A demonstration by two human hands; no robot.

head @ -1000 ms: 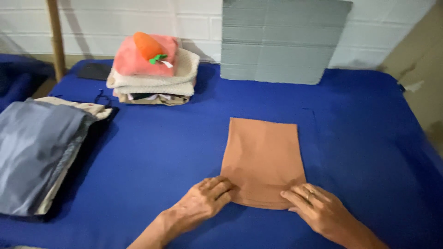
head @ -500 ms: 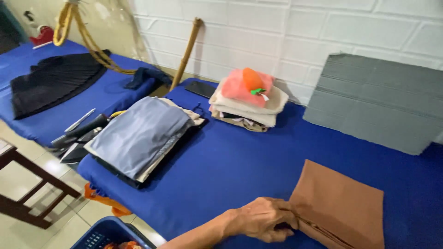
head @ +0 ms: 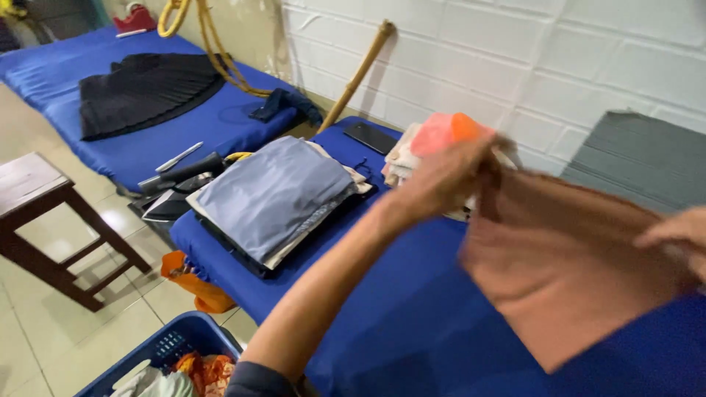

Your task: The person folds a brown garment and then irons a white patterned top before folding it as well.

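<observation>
Brown cloth (head: 566, 272) in both hands' grip

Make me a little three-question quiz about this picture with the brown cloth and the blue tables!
1. True or false: both hands, left hand and right hand, hold the brown cloth up off the blue table.
2. What lies folded on top of the pile nearest the left hand? A) grey-blue garment B) red towel C) green hat
3. Fill in: the basket on the floor is ____ in colour.

Key: 1 true; 2 A; 3 blue.
</observation>
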